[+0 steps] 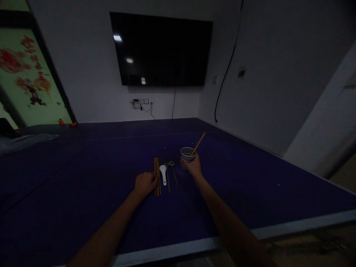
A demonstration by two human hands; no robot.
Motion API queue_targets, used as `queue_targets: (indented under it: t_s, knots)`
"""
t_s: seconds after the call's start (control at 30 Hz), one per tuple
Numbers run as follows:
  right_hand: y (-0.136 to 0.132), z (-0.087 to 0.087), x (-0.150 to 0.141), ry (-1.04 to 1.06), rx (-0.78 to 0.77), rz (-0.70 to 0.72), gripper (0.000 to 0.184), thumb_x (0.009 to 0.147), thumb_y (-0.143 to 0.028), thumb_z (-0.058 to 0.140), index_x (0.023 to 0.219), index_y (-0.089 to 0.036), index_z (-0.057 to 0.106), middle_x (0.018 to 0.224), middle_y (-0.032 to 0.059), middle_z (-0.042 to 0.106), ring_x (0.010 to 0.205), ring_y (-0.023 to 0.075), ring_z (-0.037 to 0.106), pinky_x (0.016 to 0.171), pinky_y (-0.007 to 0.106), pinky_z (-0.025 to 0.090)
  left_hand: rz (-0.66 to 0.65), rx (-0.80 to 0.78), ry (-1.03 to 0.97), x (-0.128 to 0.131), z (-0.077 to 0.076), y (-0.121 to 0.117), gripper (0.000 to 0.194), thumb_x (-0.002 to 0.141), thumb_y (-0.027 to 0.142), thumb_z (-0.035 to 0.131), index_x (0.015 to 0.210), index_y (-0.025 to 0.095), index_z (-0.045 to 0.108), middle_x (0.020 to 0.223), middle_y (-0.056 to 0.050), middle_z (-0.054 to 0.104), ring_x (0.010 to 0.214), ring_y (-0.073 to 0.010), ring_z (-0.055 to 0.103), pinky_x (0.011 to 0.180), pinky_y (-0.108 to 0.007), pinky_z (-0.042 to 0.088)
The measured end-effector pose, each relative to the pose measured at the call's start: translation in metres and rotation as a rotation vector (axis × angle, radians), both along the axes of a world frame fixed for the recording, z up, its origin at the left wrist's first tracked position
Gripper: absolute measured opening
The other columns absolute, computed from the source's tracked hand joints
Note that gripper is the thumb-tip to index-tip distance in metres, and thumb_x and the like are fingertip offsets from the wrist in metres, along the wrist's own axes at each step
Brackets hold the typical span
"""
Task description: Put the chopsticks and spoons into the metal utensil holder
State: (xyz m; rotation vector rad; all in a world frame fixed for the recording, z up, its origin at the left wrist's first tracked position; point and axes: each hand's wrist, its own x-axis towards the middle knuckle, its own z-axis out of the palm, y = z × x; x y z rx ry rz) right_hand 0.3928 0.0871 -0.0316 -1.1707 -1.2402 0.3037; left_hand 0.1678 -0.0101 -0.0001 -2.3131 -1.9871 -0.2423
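Several wooden chopsticks [157, 189] lie side by side on the dark blue tabletop [133, 226]. My left hand [145, 183] is at their left side, its curled fingers closed on the chopsticks; exactly how many it grips is hidden. To the right lie a white soup spoon [163, 171] and two metal spoons, the nearer metal spoon [168, 181] and the farther metal spoon [174, 174]. My right hand [195, 168] wraps round a grey cup [187, 158] that stands upright. A chopstick [199, 142] leans out of the cup toward the upper right.
A large television [164, 52] hangs on the wall behind the table, above sockets and cables [143, 104]. Clear plastic wrapping [25, 142] lies at the far left, with small orange items [66, 123] near the back edge. A dark cable [225, 81] hangs down the right wall.
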Motion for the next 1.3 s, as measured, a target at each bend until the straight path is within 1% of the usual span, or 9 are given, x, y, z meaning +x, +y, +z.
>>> queue_targets:
  t_s: [0.33, 0.43, 0.57, 0.63, 0.7, 0.77, 0.9, 1.03, 1.3]
  knots:
    - [0.001, -0.002, -0.001, 0.012, -0.023, 0.045, 0.088, 0.049, -0.040, 0.073, 0.125, -0.015, 0.037, 0.118, 0.0150, 0.052, 0.107, 0.0267, 0.051, 0.089, 0.042, 0.040, 0.116, -0.035, -0.036, -0.002, -0.007, 0.004, 0.044, 0.084, 0.043, 0.032, 0.077, 0.018, 0.067, 0.076, -0.009, 0.067, 0.075, -0.0186, 0.063, 0.060, -0.024, 0.041]
    - [-0.009, 0.008, -0.002, -0.035, -0.038, -0.094, 0.107, 0.046, -0.047, 0.075, 0.133, -0.010, 0.026, 0.133, 0.0234, 0.036, 0.123, 0.0335, 0.033, 0.097, 0.048, 0.032, 0.115, -0.049, -0.047, -0.001, -0.006, 0.004, 0.045, 0.083, 0.044, 0.032, 0.077, 0.018, 0.067, 0.078, -0.009, 0.068, 0.074, -0.0188, 0.063, 0.060, -0.024, 0.041]
    - [-0.036, 0.033, -0.007, -0.191, 0.152, -0.283, 0.099, 0.061, -0.049, 0.067, 0.138, -0.011, 0.019, 0.144, 0.0217, 0.014, 0.132, 0.0333, 0.017, 0.101, 0.048, 0.026, 0.125, -0.066, -0.057, 0.000, -0.005, 0.003, 0.044, 0.083, 0.044, 0.032, 0.077, 0.018, 0.067, 0.078, -0.009, 0.068, 0.075, -0.0194, 0.063, 0.060, -0.025, 0.042]
    - [-0.050, 0.043, -0.012, -0.275, 0.277, -0.288, 0.080, 0.069, -0.041, 0.061, 0.136, -0.013, 0.027, 0.144, 0.0178, 0.018, 0.131, 0.0303, 0.021, 0.101, 0.047, 0.027, 0.128, -0.072, -0.059, 0.000, -0.005, 0.003, 0.043, 0.082, 0.044, 0.033, 0.077, 0.019, 0.067, 0.079, -0.009, 0.068, 0.076, -0.0195, 0.063, 0.061, -0.025, 0.042]
    - [-0.059, 0.046, -0.019, -0.356, 0.346, -0.236, 0.050, 0.077, -0.026, 0.049, 0.125, -0.018, 0.044, 0.136, 0.0129, 0.037, 0.124, 0.0259, 0.035, 0.099, 0.044, 0.031, 0.130, -0.079, -0.061, 0.000, -0.005, 0.003, 0.042, 0.082, 0.043, 0.034, 0.078, 0.019, 0.067, 0.080, -0.010, 0.068, 0.077, -0.0197, 0.063, 0.062, -0.025, 0.042]
    - [-0.064, 0.043, -0.028, -0.482, 0.333, -0.093, 0.034, 0.078, -0.013, 0.039, 0.103, -0.021, 0.060, 0.111, 0.0073, 0.059, 0.106, 0.0207, 0.051, 0.092, 0.039, 0.038, 0.140, -0.086, -0.061, 0.000, -0.004, 0.003, 0.043, 0.082, 0.044, 0.033, 0.079, 0.018, 0.067, 0.080, -0.010, 0.068, 0.078, -0.0200, 0.063, 0.062, -0.026, 0.042]
    - [-0.067, 0.030, -0.045, -0.794, 0.242, 0.191, 0.028, 0.073, -0.004, 0.041, 0.071, -0.018, 0.065, 0.072, 0.0047, 0.065, 0.072, 0.0155, 0.059, 0.072, 0.027, 0.044, 0.146, -0.097, -0.065, 0.001, -0.004, 0.003, 0.047, 0.083, 0.047, 0.030, 0.079, 0.018, 0.067, 0.082, -0.010, 0.068, 0.078, -0.0205, 0.064, 0.063, -0.026, 0.042]
    - [-0.070, 0.027, -0.053, -0.976, 0.173, 0.291, 0.026, 0.071, -0.003, 0.044, 0.071, -0.018, 0.065, 0.077, 0.0048, 0.067, 0.073, 0.0142, 0.060, 0.070, 0.024, 0.043, 0.157, -0.115, -0.071, 0.001, -0.004, 0.003, 0.047, 0.083, 0.047, 0.030, 0.082, 0.018, 0.067, 0.086, -0.011, 0.068, 0.081, -0.0204, 0.063, 0.065, -0.026, 0.043]
    - [-0.070, 0.030, -0.052, -0.973, 0.072, 0.317, 0.029, 0.071, 0.000, 0.044, 0.074, -0.019, 0.066, 0.083, 0.0037, 0.069, 0.078, 0.0137, 0.062, 0.074, 0.022, 0.043, 0.145, -0.113, -0.048, 0.002, -0.003, 0.003, 0.043, 0.081, 0.044, 0.033, 0.081, 0.018, 0.067, 0.086, -0.011, 0.068, 0.082, -0.0216, 0.063, 0.067, -0.028, 0.044]
